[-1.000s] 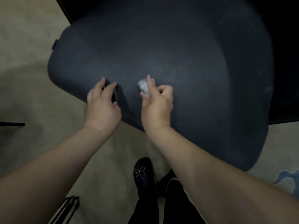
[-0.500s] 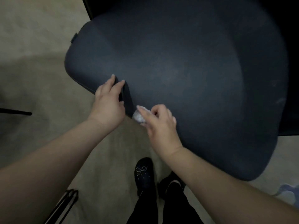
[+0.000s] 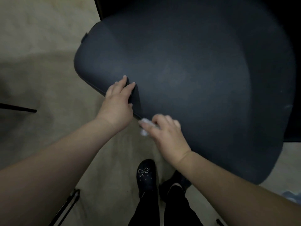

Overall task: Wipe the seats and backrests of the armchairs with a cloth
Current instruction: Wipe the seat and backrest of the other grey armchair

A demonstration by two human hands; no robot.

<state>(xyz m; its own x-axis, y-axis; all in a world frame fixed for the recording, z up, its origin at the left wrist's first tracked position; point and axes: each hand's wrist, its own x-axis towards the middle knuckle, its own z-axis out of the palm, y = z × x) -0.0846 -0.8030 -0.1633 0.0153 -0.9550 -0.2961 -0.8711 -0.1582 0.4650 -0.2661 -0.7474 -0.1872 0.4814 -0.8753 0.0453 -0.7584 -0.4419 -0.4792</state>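
Now, cloth: we see a small white cloth [image 3: 145, 126] bunched at the near edge of the seat, partly hanging past it, blurred.
Right hand: our right hand [image 3: 166, 136] holds the cloth, fingers curled over it, thumb stretched along its near side.
Seat: the dark blue armchair seat [image 3: 187, 75] fills the middle and right of the view, with a rounded near edge.
Left hand: our left hand [image 3: 118, 101] grips the seat's near edge just left of the cloth, fingers bent over the top and pressing a dent into the padding, thumb tucked against the edge.
Hands: close together, not touching.
Floor: beige carpet [image 3: 40, 46] lies to the left and near side of the seat.
Feet: a dark shoe [image 3: 146, 174] with a beaded bow stands below the hands, the other foot [image 3: 174, 183] beside it on the right.
Left side: a thin black bar [image 3: 17, 108] crosses the carpet at the left edge.
Near left: thin black rods [image 3: 65, 207] show under the left forearm.
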